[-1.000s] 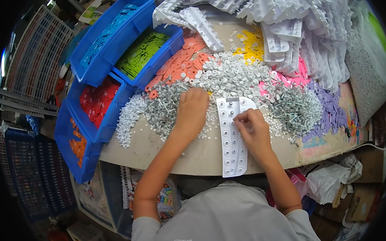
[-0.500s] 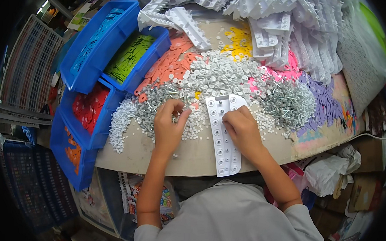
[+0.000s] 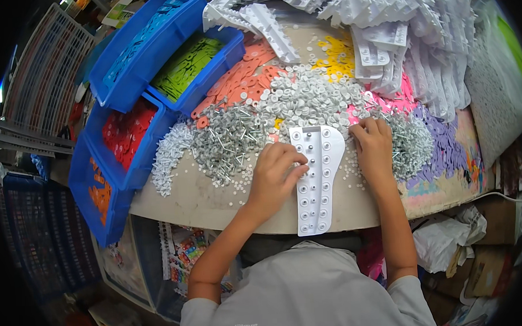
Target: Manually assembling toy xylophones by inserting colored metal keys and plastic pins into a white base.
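Overlapping white plastic studded strip (image 3: 316,184), half-curled left hand (image 3: 276,175), bent right hand (image 3: 373,149) beside silver metal pins (image 3: 413,147), can't tell either grip

You sit at a beige table (image 3: 356,211), its near edge bowed by the wide lens and its right end stained with pink and pale blue. To your left, a pale gridded rack (image 3: 45,79) leans above a dark blue mesh crate (image 3: 37,231), with a bright streak of light (image 3: 1,93) near the picture's rim, while a translucent box (image 3: 121,262) stands low by the table's left side. To your lower right, a crumpled white plastic bag (image 3: 442,248) lies against brown cardboard boxes (image 3: 493,269), below a thin white cable (image 3: 507,199).
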